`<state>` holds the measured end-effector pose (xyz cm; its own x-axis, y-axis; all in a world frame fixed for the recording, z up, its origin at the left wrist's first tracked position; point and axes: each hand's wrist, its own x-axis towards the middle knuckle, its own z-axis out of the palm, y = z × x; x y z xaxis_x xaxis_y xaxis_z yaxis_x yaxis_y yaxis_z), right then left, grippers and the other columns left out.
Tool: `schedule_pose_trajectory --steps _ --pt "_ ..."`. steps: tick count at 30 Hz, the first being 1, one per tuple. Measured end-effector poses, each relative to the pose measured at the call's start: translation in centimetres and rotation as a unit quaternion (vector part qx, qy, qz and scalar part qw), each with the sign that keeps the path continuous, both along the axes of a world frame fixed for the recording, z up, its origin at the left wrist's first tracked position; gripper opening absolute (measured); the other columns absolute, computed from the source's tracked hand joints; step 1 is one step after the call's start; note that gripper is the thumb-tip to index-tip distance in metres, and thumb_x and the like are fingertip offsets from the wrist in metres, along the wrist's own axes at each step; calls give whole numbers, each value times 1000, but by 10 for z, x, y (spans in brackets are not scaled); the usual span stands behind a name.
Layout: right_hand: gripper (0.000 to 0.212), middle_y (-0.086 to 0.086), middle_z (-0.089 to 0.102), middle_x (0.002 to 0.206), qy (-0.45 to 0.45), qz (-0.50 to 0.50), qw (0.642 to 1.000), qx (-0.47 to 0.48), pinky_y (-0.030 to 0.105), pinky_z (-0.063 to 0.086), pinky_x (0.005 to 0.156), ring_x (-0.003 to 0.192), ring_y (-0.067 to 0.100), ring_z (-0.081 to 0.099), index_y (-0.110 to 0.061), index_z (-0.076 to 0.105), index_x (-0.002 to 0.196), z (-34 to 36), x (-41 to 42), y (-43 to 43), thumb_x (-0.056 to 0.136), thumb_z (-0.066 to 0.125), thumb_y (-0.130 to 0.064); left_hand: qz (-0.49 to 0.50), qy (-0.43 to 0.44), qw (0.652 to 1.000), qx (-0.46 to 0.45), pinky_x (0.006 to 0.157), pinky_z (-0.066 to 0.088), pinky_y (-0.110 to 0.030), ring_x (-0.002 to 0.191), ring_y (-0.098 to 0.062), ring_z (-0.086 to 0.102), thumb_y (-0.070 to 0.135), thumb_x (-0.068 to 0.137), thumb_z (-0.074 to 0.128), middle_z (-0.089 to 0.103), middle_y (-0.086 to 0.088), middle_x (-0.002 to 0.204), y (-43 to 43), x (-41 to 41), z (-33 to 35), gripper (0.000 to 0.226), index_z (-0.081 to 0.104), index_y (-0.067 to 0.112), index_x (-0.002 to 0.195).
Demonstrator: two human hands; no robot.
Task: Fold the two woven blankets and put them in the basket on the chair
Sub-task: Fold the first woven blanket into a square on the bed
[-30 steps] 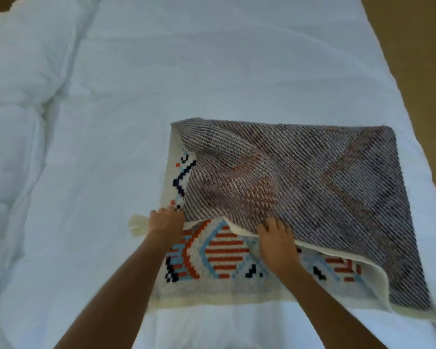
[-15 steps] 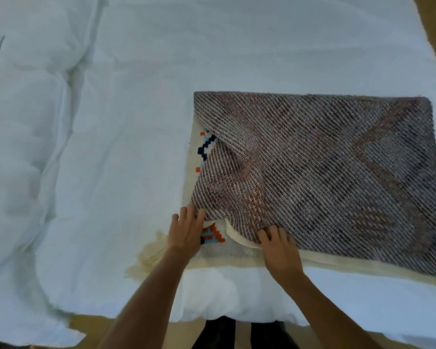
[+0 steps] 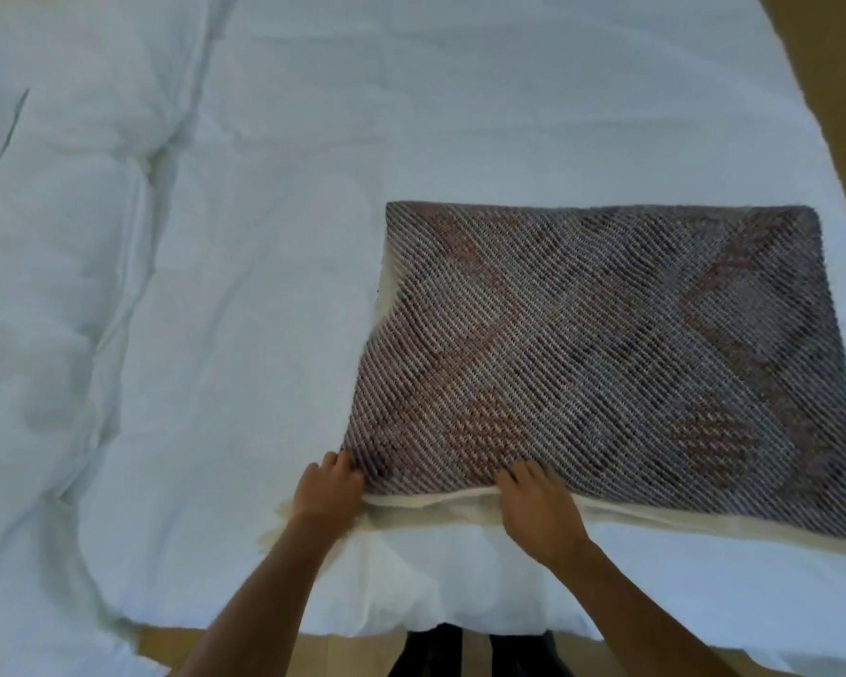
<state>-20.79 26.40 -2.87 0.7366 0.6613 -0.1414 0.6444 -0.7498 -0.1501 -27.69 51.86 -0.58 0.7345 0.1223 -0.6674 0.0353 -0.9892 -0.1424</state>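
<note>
Head view recorded the woven blanket (image 3: pixel 606 359) with its top layer now drawn fully over the coloured face exposed earlier. The folded rectangle lay by the bed's (image 3: pixel 265 285) near right edge. Left hand (image 3: pixel 330 491) pinched its near left corner; right hand (image 3: pixel 533 505) fingers curled over the near hem. Grey diagonal weave, cream border.

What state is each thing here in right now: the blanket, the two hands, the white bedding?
woven blanket: folded over, grey underside up, lying flat on the bedding, cream edge showing along the near side.
left hand: grips the blanket's near left corner.
right hand: fingers curled on the blanket's near edge.
white duvet: spread out, rumpled on the left.
</note>
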Motion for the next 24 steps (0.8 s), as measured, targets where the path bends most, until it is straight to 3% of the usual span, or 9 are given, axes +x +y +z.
schedule_pose_trajectory --steps 2,4,7,13,15,17,18,21,24 --pt "34 6 61 68 16 -16 1000 -19 35 54 56 60 24 59 -12 64 70 -2 -7 0 41 83 -7 14 2 1000 -10 88 44 -38 116 -31 49 19 86 56 50 -15 130 -8 -9 0 34 58 12 120" --pt "42 9 60 72 20 -32 999 -39 38 54 55 63 26 60 -11 65 73 -6 -10 -3 36 83 -5 22 -15 999 -27 62 53 -40 85 -34 61 22 45 85 63 -18 99 -13 -9 -2 53 68 12 94" --pt "51 10 58 75 26 -50 997 -54 39 51 51 65 28 58 -12 63 78 -11 -16 -9 33 82 3 45 -53 996 -48 41 48 -36 65 -34 61 10 4 85 63 -17 82 -17 -15 -24 84 63 12 85" --pt "41 6 57 73 19 -48 999 -16 34 50 49 62 24 58 -12 63 73 -11 -16 -15 38 78 3 -12 -40 998 -52 42 52 -30 63 -29 62 15 2 89 65 -13 77 0 -26 -23 73 72 13 72" --pt "33 4 56 76 13 -20 1000 9 32 50 54 65 22 58 -14 62 76 -14 -18 -21 48 70 2 -41 24 998 -32 65 56 -35 88 -33 62 22 32 92 64 -16 104 0 -25 -8 73 70 15 101" --pt "38 4 57 79 24 -14 999 19 32 51 58 68 22 58 -15 62 79 -16 -21 -28 47 72 2 -43 40 998 -29 97 40 -39 125 -33 41 23 74 71 39 -15 140 -3 -24 -1 68 44 17 136" --pt "40 4 58 80 29 -19 999 18 32 51 59 69 22 58 -15 62 80 -16 -22 -30 45 73 2 -45 31 998 -26 101 33 -39 130 -31 33 24 80 63 32 -13 144 -6 -20 0 65 36 17 139" --pt "45 5 56 82 29 -40 999 3 32 47 59 71 23 54 -15 61 85 -11 -21 -38 44 70 2 -29 -7 998 -48 94 39 -40 119 -30 42 27 71 65 43 -13 130 -29 -6 5 63 43 15 130" --pt "50 9 57 87 11 -82 996 -25 35 47 60 74 27 53 -11 61 92 -7 -16 -57 45 68 4 -78 -58 991 -97 57 51 -41 75 -27 57 31 32 83 59 -11 88 -53 0 -6 68 62 13 94"
